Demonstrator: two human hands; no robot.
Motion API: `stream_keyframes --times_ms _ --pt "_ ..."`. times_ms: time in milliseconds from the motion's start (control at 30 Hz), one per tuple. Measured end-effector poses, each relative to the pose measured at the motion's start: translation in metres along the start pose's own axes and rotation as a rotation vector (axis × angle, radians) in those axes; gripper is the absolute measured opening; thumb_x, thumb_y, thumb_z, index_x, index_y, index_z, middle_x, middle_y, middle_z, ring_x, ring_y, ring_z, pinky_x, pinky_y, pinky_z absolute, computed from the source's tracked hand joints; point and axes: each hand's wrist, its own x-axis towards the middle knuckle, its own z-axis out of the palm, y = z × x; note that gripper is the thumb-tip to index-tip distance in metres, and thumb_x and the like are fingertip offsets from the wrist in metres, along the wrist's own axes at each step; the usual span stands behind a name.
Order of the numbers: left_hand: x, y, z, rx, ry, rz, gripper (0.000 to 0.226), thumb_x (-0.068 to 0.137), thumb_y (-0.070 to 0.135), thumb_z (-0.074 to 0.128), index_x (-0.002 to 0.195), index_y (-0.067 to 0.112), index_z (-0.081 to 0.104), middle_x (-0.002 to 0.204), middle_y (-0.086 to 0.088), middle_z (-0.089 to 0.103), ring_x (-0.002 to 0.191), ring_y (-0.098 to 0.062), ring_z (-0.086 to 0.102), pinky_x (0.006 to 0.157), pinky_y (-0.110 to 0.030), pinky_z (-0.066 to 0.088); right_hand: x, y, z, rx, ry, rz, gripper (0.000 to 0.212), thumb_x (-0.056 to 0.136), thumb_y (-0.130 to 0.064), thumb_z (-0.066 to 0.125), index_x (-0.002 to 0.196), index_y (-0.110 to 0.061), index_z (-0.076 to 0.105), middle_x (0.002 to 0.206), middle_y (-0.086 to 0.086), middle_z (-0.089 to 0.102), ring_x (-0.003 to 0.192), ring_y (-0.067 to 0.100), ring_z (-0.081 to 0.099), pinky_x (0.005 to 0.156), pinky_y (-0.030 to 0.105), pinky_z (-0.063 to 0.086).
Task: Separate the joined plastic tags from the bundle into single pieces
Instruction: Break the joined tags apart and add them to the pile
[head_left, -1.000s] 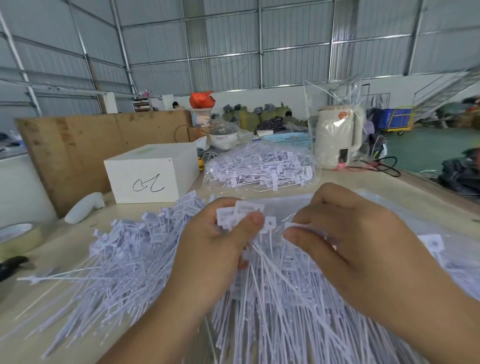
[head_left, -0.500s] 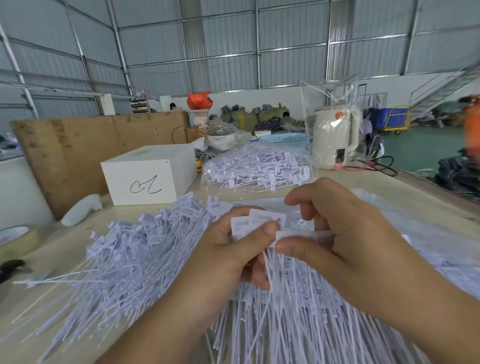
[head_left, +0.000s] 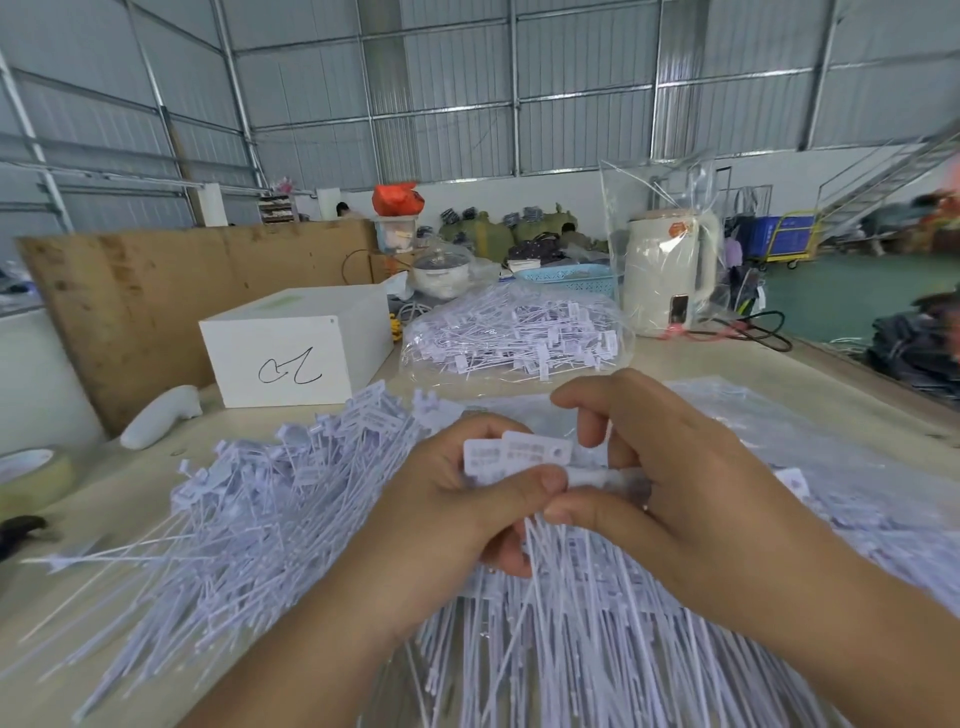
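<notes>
A joined bundle of white plastic tags (head_left: 519, 454) with long thin tails is held up over the table's middle. My left hand (head_left: 457, 514) pinches the flat heads of the bundle between thumb and fingers. My right hand (head_left: 670, 483) pinches the bundle's right end, thumb tip almost touching my left thumb. The tails hang down between my wrists. A big loose pile of tags (head_left: 249, 519) spreads over the table to the left and below my hands.
A white box (head_left: 296, 353) with a scribble stands at the back left, a clear bag of tags (head_left: 514, 338) behind my hands, a bagged cream kettle (head_left: 670, 270) at the back right. A tape roll (head_left: 31, 473) lies at the left edge. More clear bags lie right.
My hands have come together and lifted the tag bundle slightly; the heads now stand out above my left thumb, and my right thumb has closed in against my left.
</notes>
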Motion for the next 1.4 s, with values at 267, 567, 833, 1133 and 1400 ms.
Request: stream_keyframes --times_ms 267,567,833,1133,1400 --pt "0.006 -0.002 -0.015 0.069 0.188 0.101 0.013 0.072 0.022 0.082 0.078 0.021 0.070 0.058 -0.001 0.060 0.039 -0.015 0.048 0.038 -0.020 0.040 0.001 0.005 -0.016 -0.384 0.081 0.036 0.033 0.088 -0.045 0.062 0.104 -0.016 0.066 0.088 -0.003 0.065 0.076 0.025 0.062 0.070 0.041 0.050" --pt "0.012 0.003 -0.037 0.056 0.356 0.135 0.017 0.064 0.035 0.078 0.076 0.024 0.073 0.055 -0.003 0.054 0.038 -0.017 0.044 0.038 -0.024 0.039 -0.001 0.003 -0.014 -0.108 0.254 0.151 0.021 0.084 -0.038 0.067 0.102 -0.027 0.063 0.082 -0.017 0.055 0.057 0.000 0.052 0.055 0.009 0.039" --pt "0.010 0.008 -0.031 0.024 0.413 0.214 0.005 0.066 0.029 0.076 0.068 0.027 0.072 0.057 0.001 0.056 0.035 -0.012 0.043 0.036 -0.021 0.036 -0.003 -0.005 -0.014 0.135 0.158 0.198 0.016 0.080 -0.028 0.069 0.091 -0.037 0.063 0.079 -0.007 0.065 0.036 0.008 0.045 0.038 0.010 0.032" --pt "0.009 0.010 -0.030 0.024 0.481 0.272 0.013 0.073 0.018 0.080 0.068 0.026 0.070 0.052 0.000 0.053 0.035 -0.013 0.040 0.036 -0.019 0.039 -0.003 -0.006 -0.018 0.262 0.149 0.211 0.017 0.079 -0.026 0.066 0.090 -0.039 0.066 0.059 0.014 0.063 0.029 0.010 0.031 0.033 0.018 0.027" --pt "0.007 0.008 -0.026 -0.018 0.422 0.233 0.005 0.072 0.028 0.072 0.067 0.029 0.071 0.054 0.006 0.060 0.034 -0.012 0.048 0.034 -0.018 0.034 -0.003 -0.006 -0.016 0.359 0.174 0.112 0.023 0.087 -0.003 0.069 0.078 -0.024 0.067 0.055 0.011 0.053 0.039 0.000 0.034 0.039 0.011 0.026"
